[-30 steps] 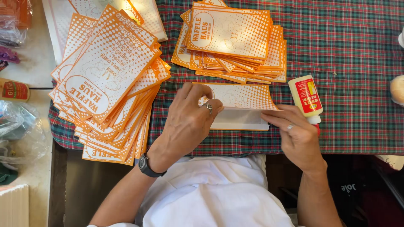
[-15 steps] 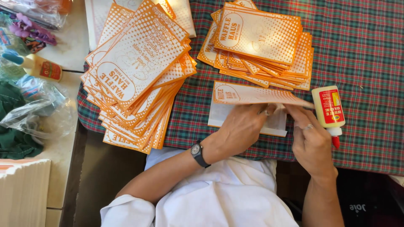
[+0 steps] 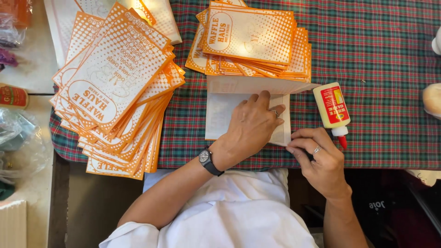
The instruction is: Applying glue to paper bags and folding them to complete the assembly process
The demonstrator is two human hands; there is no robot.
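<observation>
A white paper sheet (image 3: 221, 115) lies on the plaid tablecloth (image 3: 386, 59) in front of me, its top flap (image 3: 257, 85) folded over toward me. My left hand (image 3: 250, 129), with a ring and a black wristwatch, rests flat on the sheet with fingers spread. My right hand (image 3: 321, 158), also ringed, has curled fingers pinching the sheet's lower right corner. A small white glue bottle (image 3: 331, 108) with a red label and red tip lies just above my right hand.
A fanned pile of orange printed sheets (image 3: 115, 87) overhangs the table's left front edge. A second orange stack (image 3: 255, 39) sits just behind the white sheet. Another glue bottle (image 3: 13, 96) and plastic bags (image 3: 18, 138) lie at the far left.
My left hand slid up from the sheet's lower edge and now lies flat on its middle. My right hand dropped to the lower right corner. The glue bottle stayed put.
</observation>
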